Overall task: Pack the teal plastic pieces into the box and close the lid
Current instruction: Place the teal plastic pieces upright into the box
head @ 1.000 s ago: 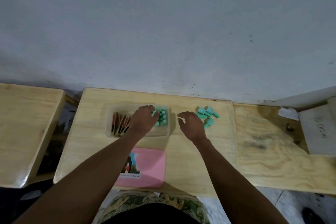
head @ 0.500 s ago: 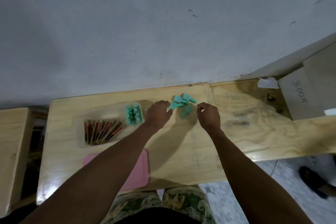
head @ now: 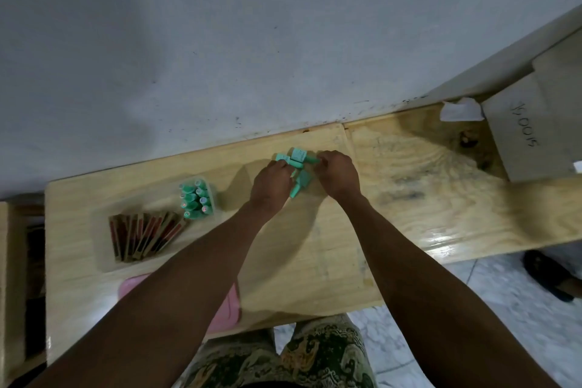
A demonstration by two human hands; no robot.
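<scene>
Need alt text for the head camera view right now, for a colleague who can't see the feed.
Both hands, left hand and right hand, reach into a loose pile of teal plastic pieces on a wooden table. To the left, a clear open box holds upright teal pieces and brown-red sticks; a pink lid lies nearer the person.

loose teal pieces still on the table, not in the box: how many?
About 5 visible, all in one cluster between the left hand and right hand: three at the far side, two nearer, partly under the hands. More may be hidden beneath them.
</scene>
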